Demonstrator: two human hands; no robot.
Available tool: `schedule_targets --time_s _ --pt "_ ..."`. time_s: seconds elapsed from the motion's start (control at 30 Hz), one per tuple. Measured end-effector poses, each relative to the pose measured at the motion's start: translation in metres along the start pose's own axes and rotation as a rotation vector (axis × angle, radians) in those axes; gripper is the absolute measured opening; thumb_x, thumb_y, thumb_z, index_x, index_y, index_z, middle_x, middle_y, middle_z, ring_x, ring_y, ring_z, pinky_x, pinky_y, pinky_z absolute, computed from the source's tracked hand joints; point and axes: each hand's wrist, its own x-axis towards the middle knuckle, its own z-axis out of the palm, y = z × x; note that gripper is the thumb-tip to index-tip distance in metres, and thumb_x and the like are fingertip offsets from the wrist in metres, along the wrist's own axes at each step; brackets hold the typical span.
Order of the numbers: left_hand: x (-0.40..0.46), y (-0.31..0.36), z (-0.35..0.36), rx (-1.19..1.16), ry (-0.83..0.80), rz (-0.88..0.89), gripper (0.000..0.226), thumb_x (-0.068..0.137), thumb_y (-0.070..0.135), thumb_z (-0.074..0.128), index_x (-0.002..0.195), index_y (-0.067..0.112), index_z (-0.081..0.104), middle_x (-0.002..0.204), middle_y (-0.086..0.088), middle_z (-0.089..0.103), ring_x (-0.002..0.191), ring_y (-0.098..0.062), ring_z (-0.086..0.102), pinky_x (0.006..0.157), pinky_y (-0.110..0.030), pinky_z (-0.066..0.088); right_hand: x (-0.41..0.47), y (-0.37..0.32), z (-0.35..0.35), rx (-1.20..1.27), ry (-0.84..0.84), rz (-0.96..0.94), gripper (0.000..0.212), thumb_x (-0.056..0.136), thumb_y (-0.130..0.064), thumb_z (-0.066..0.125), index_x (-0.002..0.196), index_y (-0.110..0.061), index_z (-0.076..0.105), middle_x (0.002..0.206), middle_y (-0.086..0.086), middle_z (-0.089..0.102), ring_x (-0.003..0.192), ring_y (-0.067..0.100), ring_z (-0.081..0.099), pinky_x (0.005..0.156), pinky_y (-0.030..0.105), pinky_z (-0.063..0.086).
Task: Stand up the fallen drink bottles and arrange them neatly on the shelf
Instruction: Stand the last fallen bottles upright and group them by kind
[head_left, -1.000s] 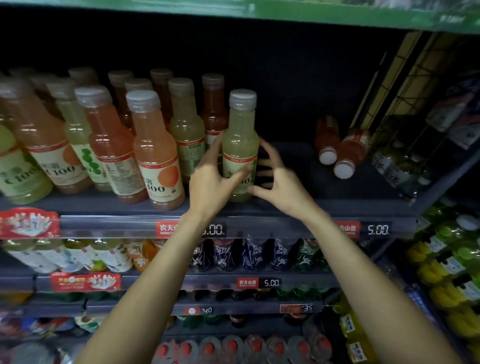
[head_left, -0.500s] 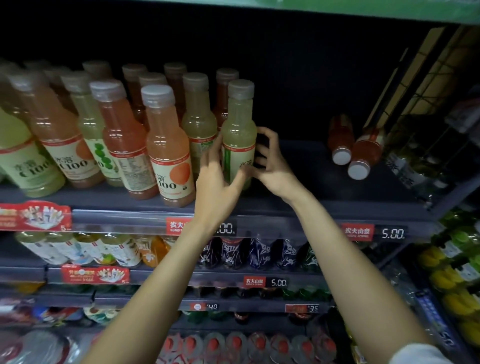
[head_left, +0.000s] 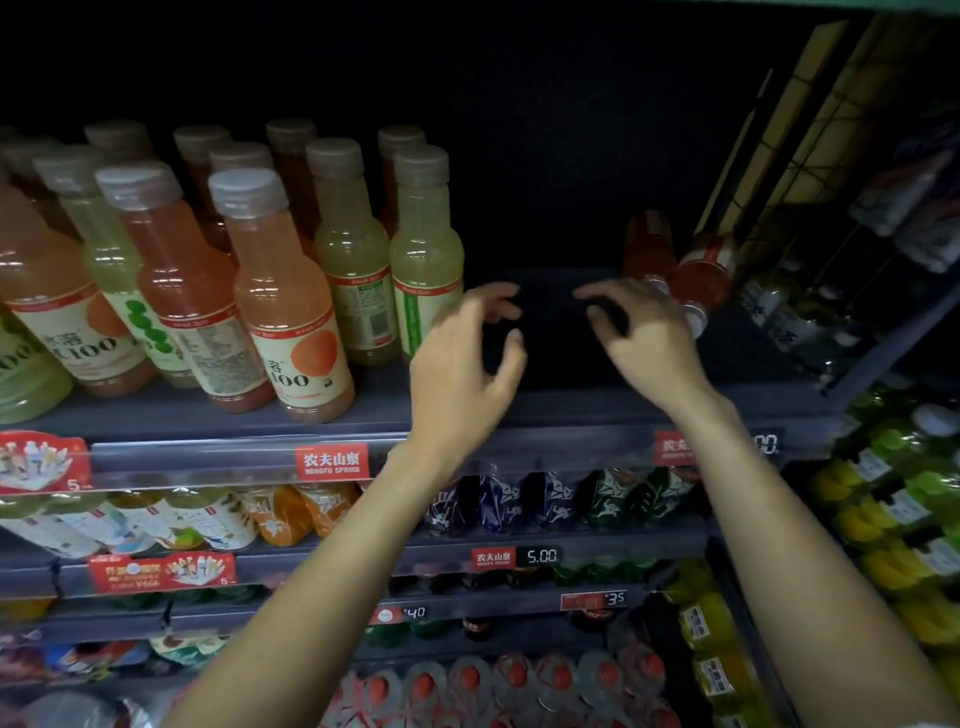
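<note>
Both hands have let go of the pale green bottle (head_left: 425, 254) they were steadying half a second ago. It now stands upright on its own at the right end of the standing row, on the dark shelf (head_left: 374, 410), just beside another pale green bottle (head_left: 353, 260). The left hand (head_left: 467, 358) has slid off to the right of it, fingers loosely curled and apart, holding nothing. The right hand (head_left: 644, 338) has moved further right too, fingers spread and bent, also empty, hovering near the caps of the two fallen orange bottles (head_left: 696, 270). Those two lie on their sides at the shelf's right end, caps pointing toward the front, close against the wire side rack (head_left: 810, 171).

Room-wise, there's an open dark stretch of shelf between the standing green bottle and the fallen pair, and both hands sit right over it. The front lip with the red price tag (head_left: 331, 461) runs just below the wrists. The orange bottle (head_left: 291, 312) at the front of the row stands close to that edge.
</note>
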Motion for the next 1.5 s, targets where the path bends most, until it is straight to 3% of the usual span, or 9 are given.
schedule_targets --time_s 0.2,0.47,0.63,0.83,0.97,1.07,1.13,1.33,1.5 --pt "0.053 0.003 0.074 0.070 -0.323 0.214 0.033 0.087 0.020 0.059 0.120 0.016 0.059 0.107 0.001 0.066 0.102 -0.022 0.057 0.089 -0.031 0.041 -0.016 0.062 -0.026 -0.396 -0.099 0.092 0.033 0.085 -0.019 0.064 0.117 -0.008 0.063 0.125 0.014 0.059 0.115 0.037 0.051 0.091 0.048 0.043" --pt "0.098 -0.001 0.162 0.489 -0.605 0.395 0.054 0.088 0.011 0.055 0.140 0.018 0.044 0.142 -0.006 0.044 0.122 -0.032 0.042 0.090 -0.040 0.036 -0.033 0.075 -0.045 -0.448 -0.023 0.143 0.025 0.084 -0.014 0.060 0.108 -0.009 0.066 0.121 0.011 0.059 0.110 0.034 0.054 0.088 0.041 0.043" --pt "0.105 0.006 0.175 0.479 -0.660 0.442 0.046 0.093 0.007 0.051 0.137 0.016 0.048 0.139 -0.007 0.043 0.115 -0.031 0.044 0.073 -0.038 0.044 -0.035 0.075 -0.053 -0.401 -0.103 0.180 0.035 0.089 -0.017 0.058 0.123 -0.013 0.058 0.140 0.004 0.045 0.128 0.027 0.041 0.094 0.040 0.042" --pt "0.096 0.007 0.153 0.511 -0.716 0.410 0.047 0.093 0.017 0.057 0.137 0.014 0.043 0.138 -0.012 0.037 0.119 -0.031 0.045 0.076 -0.040 0.049 -0.037 0.076 -0.051 -0.485 -0.047 0.173 0.036 0.087 -0.019 0.059 0.123 -0.015 0.058 0.133 0.007 0.052 0.124 0.032 0.044 0.098 0.045 0.040" --pt "0.066 0.012 0.121 0.511 -0.633 0.422 0.046 0.092 0.025 0.060 0.133 0.011 0.044 0.135 -0.013 0.041 0.114 -0.030 0.050 0.063 -0.038 0.046 -0.034 0.071 -0.040 -0.541 0.051 0.095 0.052 0.078 -0.020 0.069 0.128 -0.015 0.055 0.129 0.016 0.054 0.130 0.043 0.034 0.109 0.056 0.024" --pt "0.052 0.015 0.095 0.432 -0.349 0.574 0.038 0.081 0.027 0.073 0.105 0.002 0.059 0.103 -0.018 0.059 0.081 -0.033 0.062 0.047 -0.032 0.043 -0.029 0.064 -0.027 -0.446 0.048 0.001 0.073 0.070 -0.017 0.076 0.136 -0.012 0.046 0.142 0.018 0.041 0.137 0.041 0.019 0.113 0.056 0.010" --pt "0.051 0.023 0.081 0.400 -0.186 0.576 0.039 0.086 0.038 0.059 0.101 0.003 0.060 0.096 -0.015 0.060 0.072 -0.029 0.062 0.046 -0.029 0.044 -0.027 0.059 -0.022 -0.313 0.065 -0.027 0.083 0.070 -0.018 0.079 0.141 -0.012 0.038 0.146 0.015 0.037 0.140 0.033 0.017 0.115 0.049 0.011" --pt "0.069 0.047 0.026 0.088 -0.115 0.242 0.053 0.092 0.057 0.040 0.120 0.015 0.054 0.112 -0.004 0.057 0.090 -0.023 0.064 0.070 -0.044 0.055 -0.013 0.012 -0.017 0.351 0.036 0.046 0.089 0.076 -0.016 0.076 0.143 -0.034 0.021 0.140 -0.003 0.043 0.128 0.007 0.042 0.105 0.018 0.036" --pt "0.072 0.031 0.009 -0.378 -0.167 -0.043 0.034 0.100 0.036 0.045 0.126 0.016 0.055 0.116 0.002 0.062 0.103 -0.008 0.063 0.089 -0.039 0.052 -0.011 -0.021 -0.003 0.493 0.023 0.224 0.082 0.075 -0.026 0.078 0.139 -0.030 0.026 0.120 -0.006 0.058 0.110 0.011 0.059 0.093 0.032 0.050"
